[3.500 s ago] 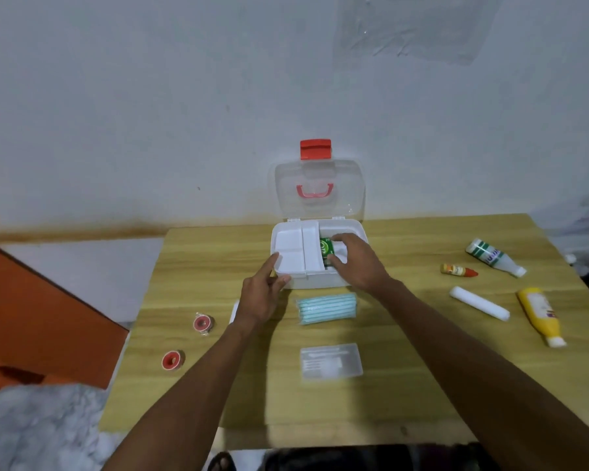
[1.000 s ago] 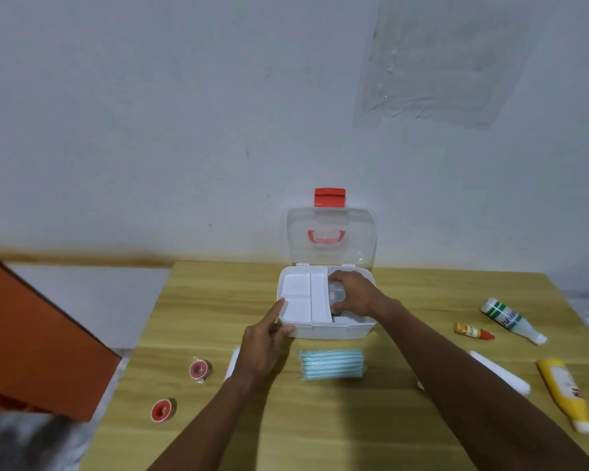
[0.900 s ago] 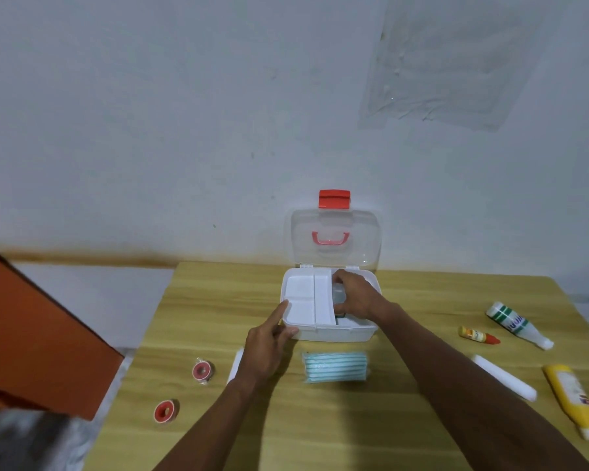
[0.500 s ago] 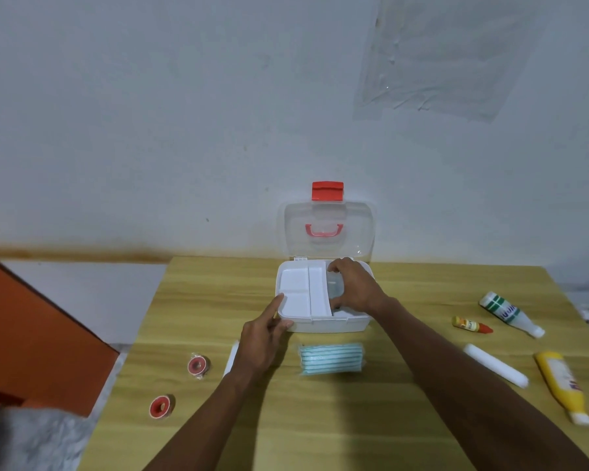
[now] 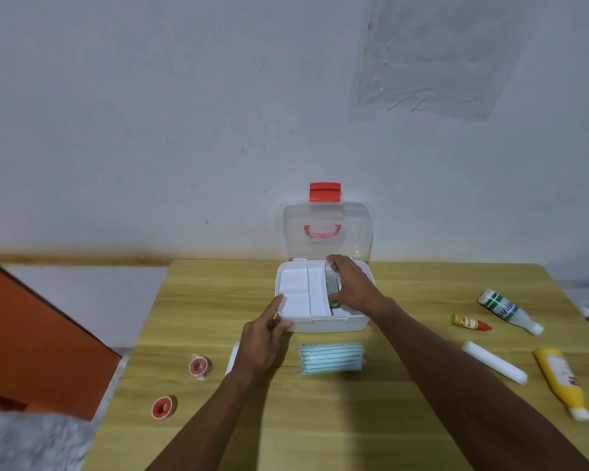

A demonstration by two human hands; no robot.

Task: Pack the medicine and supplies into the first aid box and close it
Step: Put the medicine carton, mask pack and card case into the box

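Wooden table (image 5: pixel 337 419), light grain, butts against a pale grey wall (image 5: pixel 150 113) at the far side. A sheet of clear plastic film (image 5: pixel 432 56) is stuck to the wall, upper right, wrinkled along its lower edge; a brownish stain band (image 5: pixel 82 258) runs along the wall's base at left. An orange panel (image 5: pixel 31 334) slants across the left edge, with grey mottled fabric (image 5: pixel 24 440) in the near left corner.
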